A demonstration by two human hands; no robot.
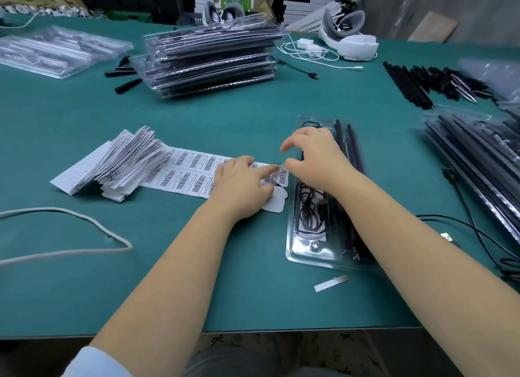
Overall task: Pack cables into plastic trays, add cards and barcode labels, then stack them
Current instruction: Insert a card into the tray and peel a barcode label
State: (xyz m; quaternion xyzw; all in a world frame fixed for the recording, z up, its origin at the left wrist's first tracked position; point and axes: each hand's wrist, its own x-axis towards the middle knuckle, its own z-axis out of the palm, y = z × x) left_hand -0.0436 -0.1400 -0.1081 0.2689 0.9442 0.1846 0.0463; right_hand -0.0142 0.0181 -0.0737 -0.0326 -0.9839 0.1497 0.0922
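Beside the tray (pixel 315 253), our left hand (pixel 242 185) presses the label sheet (pixel 194 168) flat so our right hand (pixel 315 157) can pinch a label (pixel 282 174) free

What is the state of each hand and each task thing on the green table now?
Left hand: pressing flat on the white barcode label sheet.
Right hand: pinching one barcode label, partly peeled.
Clear plastic tray with black cable: filled, lying flat, not stacked.
Stack of packed clear trays: piled, slightly uneven.
Pile of white paper cards: fanned, leaning.
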